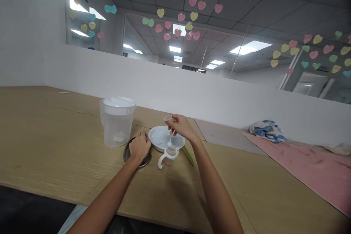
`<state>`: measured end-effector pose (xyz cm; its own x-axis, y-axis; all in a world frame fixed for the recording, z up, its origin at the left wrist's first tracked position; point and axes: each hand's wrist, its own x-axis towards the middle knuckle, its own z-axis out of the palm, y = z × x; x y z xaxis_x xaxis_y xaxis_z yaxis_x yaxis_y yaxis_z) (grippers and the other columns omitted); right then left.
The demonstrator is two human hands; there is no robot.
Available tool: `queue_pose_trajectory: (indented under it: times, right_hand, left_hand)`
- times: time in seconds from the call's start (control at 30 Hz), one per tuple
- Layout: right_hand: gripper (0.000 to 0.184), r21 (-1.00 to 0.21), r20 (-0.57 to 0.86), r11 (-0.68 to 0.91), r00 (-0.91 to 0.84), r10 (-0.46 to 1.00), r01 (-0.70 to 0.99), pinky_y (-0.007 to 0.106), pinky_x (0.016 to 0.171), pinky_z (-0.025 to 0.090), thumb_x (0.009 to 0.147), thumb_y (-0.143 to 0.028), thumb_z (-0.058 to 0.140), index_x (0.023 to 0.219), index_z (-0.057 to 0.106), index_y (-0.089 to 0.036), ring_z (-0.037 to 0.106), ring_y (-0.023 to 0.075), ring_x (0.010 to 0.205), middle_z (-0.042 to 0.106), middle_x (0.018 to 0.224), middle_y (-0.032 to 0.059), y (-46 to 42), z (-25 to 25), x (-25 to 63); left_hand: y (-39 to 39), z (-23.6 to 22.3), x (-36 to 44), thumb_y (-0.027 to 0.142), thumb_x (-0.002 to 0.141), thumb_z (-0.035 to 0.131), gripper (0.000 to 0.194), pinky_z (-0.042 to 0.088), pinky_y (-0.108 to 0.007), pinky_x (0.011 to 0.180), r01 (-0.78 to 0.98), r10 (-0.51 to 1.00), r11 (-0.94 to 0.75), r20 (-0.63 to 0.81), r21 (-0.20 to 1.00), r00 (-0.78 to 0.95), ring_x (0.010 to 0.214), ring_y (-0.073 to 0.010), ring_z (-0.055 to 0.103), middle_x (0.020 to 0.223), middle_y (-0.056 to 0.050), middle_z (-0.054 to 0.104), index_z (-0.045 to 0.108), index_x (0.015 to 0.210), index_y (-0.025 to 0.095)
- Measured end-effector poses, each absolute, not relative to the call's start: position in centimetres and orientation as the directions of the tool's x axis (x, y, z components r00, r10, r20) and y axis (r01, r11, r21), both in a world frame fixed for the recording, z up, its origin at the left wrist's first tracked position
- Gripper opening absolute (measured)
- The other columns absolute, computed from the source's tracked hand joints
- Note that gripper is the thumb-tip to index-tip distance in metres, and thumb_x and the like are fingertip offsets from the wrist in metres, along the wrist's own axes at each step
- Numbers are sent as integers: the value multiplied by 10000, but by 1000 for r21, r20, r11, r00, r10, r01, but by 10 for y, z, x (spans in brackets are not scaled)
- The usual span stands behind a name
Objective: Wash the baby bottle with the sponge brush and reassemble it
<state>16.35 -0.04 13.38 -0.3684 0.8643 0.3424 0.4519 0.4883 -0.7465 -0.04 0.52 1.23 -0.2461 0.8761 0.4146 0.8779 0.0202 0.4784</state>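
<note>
Our left hand (139, 148) is curled, fingers down on a dark round metal dish (145, 162); we cannot tell whether it grips the rim or only rests there. Our right hand (182, 126) is raised, pinching a small translucent cap (168, 118) between thumb and fingers, with a thin stem running down from it toward a white-handled baby bottle (168, 156) on the counter (55, 142). Just behind the bottle lies a white plate (156, 135), touching the dish's edge or nearly so, and a green handle (189, 155) sits beside it. A clear plastic pitcher (117, 128) stands left of the plate. Farther right we have a pink mat (301, 164) with a blue-and-white cloth (267, 131) at its end.
</note>
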Motion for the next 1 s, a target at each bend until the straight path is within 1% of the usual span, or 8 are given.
queue_pose_trajectory:
  times: [0.1,0.2,0.43,0.57,0.67,0.8,0.87,1.0]
  right_hand:
    - [87,-709,271,494,-451,850,504,133,359,395,788,-236,537,771,569,-156,508,55,414,559,585,-20,-12,139,165]
    - [76,-665,249,493,-455,855,562,130,362,388,793,-223,530,781,563,-156,513,57,422,572,592,-13,-10,137,167]
    - [65,-596,144,460,-475,868,659,153,379,403,765,-207,544,802,507,-169,545,86,463,583,598,-11,1,130,175]
    - [260,-596,21,414,-501,865,688,186,430,442,699,-164,582,921,451,-196,568,109,519,591,637,-29,1,129,182]
    - [360,-536,-61,410,-519,853,737,200,462,435,689,-158,585,1017,443,-204,559,114,529,585,637,-35,0,131,184]
    - [355,-332,-65,515,-564,823,790,205,519,396,643,-269,673,964,541,-192,548,118,618,589,756,-1,1,133,184]
    - [411,-247,-70,545,-576,814,801,214,540,383,588,-360,724,930,578,-185,549,137,682,588,824,18,2,133,183]
    - [544,-278,-114,532,-577,808,800,232,598,415,543,-462,742,980,583,-180,563,166,769,601,903,38,3,133,185]
  left_hand:
    - [5,11,-1,260,805,395,208,412,-283,653,875,885,1,408,483,-226,862,-221,626,942,-71,660,536,948,206]
    - [5,10,-1,244,794,399,208,418,-295,670,882,898,11,383,470,-215,867,-228,631,904,-75,671,521,958,207]
    - [3,14,1,167,764,380,245,434,-309,669,928,908,0,388,372,-155,853,-240,644,903,-97,671,508,972,190]
    - [0,16,2,168,769,372,250,443,-320,664,943,909,-12,397,334,-129,831,-248,649,881,-100,672,520,969,186]
    - [-1,18,3,167,761,391,251,448,-318,678,945,915,-12,385,327,-121,838,-243,646,901,-105,670,532,968,180]
    - [-3,19,3,145,746,409,273,451,-314,720,947,920,-23,377,321,-106,889,-233,631,930,-111,663,541,983,176]
    - [-3,20,2,133,749,404,268,452,-318,735,950,917,-30,387,311,-98,913,-234,622,945,-117,658,548,971,172]
    - [-5,21,3,128,756,406,262,454,-315,732,959,920,-32,384,281,-82,923,-235,618,944,-119,655,540,977,167]
